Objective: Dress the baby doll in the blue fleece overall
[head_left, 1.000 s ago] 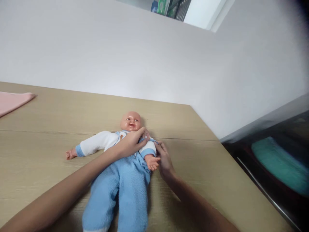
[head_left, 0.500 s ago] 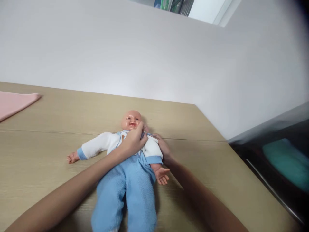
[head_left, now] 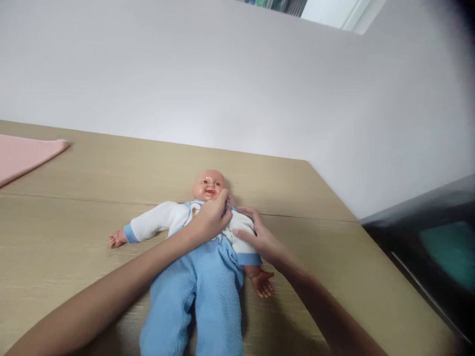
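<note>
A baby doll [head_left: 213, 184] lies on its back, its head toward the wall. It wears a white top [head_left: 158, 221] with blue cuffs and light blue fleecy trousers [head_left: 218, 296]. Across its chest reaches my left hand [head_left: 213, 217], closed, fingertips pinching the clothing at the collar by the shoulder on the right side of the view; the pinched fabric is mostly hidden. My right hand [head_left: 260, 235] is at that same shoulder, thumb resting on the white sleeve [head_left: 243, 240] and index finger stretched along the shoulder top, the two spread apart.
The doll rests on a wooden table [head_left: 74, 287] with a seam across it. Pink cloth [head_left: 29, 155] lies at the far left. A pale wall [head_left: 185, 74] stands behind the table. Beyond its right edge is a dark object with a green patch [head_left: 449, 254].
My right thumb has come into view on the sleeve, and the right hand has spread and shifted over the doll's upper arm. That doll arm has swung slightly outward. My left hand keeps its pinch.
</note>
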`<control>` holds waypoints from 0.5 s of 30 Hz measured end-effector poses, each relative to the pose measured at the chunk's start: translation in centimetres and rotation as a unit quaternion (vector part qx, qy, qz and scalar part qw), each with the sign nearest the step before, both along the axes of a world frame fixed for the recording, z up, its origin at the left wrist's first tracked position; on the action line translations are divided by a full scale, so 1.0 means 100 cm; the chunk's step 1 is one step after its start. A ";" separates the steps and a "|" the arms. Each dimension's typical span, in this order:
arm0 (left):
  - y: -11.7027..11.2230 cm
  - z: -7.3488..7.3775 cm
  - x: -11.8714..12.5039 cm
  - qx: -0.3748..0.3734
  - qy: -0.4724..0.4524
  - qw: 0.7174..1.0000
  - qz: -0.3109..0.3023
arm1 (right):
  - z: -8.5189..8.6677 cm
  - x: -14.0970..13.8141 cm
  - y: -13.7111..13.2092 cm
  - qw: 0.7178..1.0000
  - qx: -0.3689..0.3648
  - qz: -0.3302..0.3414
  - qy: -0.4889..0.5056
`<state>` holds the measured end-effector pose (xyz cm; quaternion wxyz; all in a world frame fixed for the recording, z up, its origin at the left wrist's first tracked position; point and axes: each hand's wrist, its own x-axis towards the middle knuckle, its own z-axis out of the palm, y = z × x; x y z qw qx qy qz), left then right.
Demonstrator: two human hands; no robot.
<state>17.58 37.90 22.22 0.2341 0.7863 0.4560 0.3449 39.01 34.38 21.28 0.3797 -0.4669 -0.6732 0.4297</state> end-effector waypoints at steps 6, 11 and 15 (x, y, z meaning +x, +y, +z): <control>-0.002 -0.005 0.000 0.020 0.036 0.999 0.010 | 0.032 0.042 -0.029 0.936 0.118 0.071 -0.325; -0.001 -0.008 0.001 0.028 0.045 0.998 -0.014 | 0.026 0.070 -0.015 0.912 0.124 0.111 -0.376; -0.003 -0.005 0.000 0.030 0.044 0.998 -0.016 | 0.023 0.085 -0.007 0.923 0.104 0.090 -0.360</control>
